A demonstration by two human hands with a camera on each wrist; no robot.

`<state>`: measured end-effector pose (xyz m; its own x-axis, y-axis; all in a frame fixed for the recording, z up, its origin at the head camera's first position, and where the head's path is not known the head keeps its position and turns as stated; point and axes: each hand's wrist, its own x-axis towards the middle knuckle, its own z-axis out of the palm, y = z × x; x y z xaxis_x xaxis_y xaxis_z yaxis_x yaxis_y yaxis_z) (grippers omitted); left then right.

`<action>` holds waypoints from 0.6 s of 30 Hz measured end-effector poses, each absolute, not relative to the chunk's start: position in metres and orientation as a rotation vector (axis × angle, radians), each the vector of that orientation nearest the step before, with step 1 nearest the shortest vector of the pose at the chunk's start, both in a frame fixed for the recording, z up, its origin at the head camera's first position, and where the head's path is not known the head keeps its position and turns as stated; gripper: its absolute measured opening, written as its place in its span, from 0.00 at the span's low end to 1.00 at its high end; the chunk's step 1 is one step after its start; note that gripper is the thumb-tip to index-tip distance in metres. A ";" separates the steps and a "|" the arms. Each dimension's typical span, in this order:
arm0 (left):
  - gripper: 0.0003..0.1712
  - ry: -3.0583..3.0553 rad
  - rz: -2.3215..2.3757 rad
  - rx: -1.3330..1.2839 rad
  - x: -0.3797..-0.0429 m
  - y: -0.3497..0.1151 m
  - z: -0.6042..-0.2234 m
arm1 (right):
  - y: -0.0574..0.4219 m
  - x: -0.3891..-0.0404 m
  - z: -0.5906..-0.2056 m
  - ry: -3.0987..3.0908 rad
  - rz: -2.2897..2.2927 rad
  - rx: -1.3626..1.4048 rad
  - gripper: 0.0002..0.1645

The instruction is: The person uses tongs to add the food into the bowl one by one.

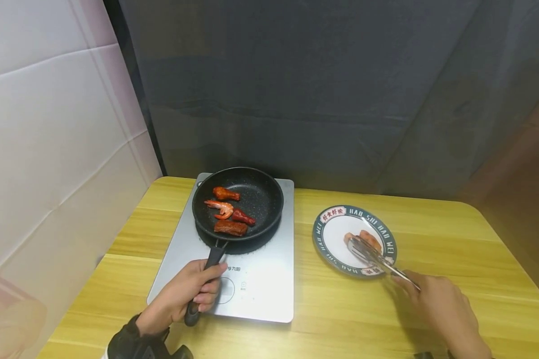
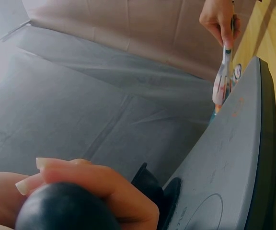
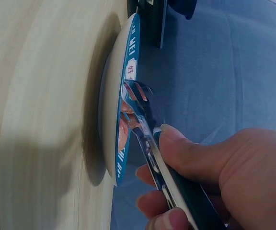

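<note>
My left hand (image 1: 197, 289) grips the black handle (image 1: 215, 256) of a frying pan (image 1: 266, 199). In the pan lie a browned drumstick (image 1: 226, 194), an orange shrimp (image 1: 220, 205), a dark red piece (image 1: 243, 217) that looks like another drumstick, and a brown slab of meat (image 1: 231, 228). At the right, my right hand (image 1: 442, 304) holds metal tongs (image 3: 150, 136), thumb on one arm and fingers on the other. The tongs' heads are over a plate (image 1: 322, 244) with a green rim, at pinkish-orange food (image 1: 371, 241). Whether they pinch it cannot be told.
Under the pan is a silver induction cooker (image 1: 274, 279) on a wooden table (image 1: 341, 319). Dark cloth (image 1: 296, 99) hangs behind the table, and a pale panel (image 1: 63, 139) stands at the left. The plate sits right of the cooker.
</note>
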<state>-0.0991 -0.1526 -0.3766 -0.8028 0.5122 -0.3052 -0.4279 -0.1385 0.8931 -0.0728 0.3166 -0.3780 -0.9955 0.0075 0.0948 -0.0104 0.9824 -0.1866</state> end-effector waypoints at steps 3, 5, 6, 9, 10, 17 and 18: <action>0.17 1.521 1.988 0.095 -0.100 -0.153 -0.377 | 0.318 -0.073 -0.377 -3.025 0.283 0.026 0.25; 0.17 1.521 1.991 0.098 -0.100 -0.152 -0.376 | 0.318 -0.073 -0.376 -3.013 0.278 0.049 0.25; 0.17 1.522 1.993 0.099 -0.100 -0.152 -0.376 | 0.318 -0.074 -0.376 -3.004 0.276 0.063 0.25; 0.16 1.516 2.001 0.102 -0.100 -0.151 -0.376 | 0.316 -0.075 -0.373 -2.953 0.277 0.106 0.22; 0.16 1.514 2.002 0.102 -0.100 -0.151 -0.376 | 0.315 -0.075 -0.372 -2.936 0.277 0.119 0.21; 0.15 1.519 2.001 0.088 -0.099 -0.151 -0.378 | 0.301 -0.085 -0.366 -2.869 0.320 0.266 0.15; 0.15 1.517 2.004 0.088 -0.099 -0.151 -0.378 | 0.298 -0.087 -0.366 -2.852 0.310 0.300 0.13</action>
<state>-0.0988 -0.1512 -0.3778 -0.8080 0.5051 -0.3034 -0.4290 -0.1514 0.8905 -0.0870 0.2981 -0.3656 -0.9459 -0.1750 0.2733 -0.2296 0.9560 -0.1826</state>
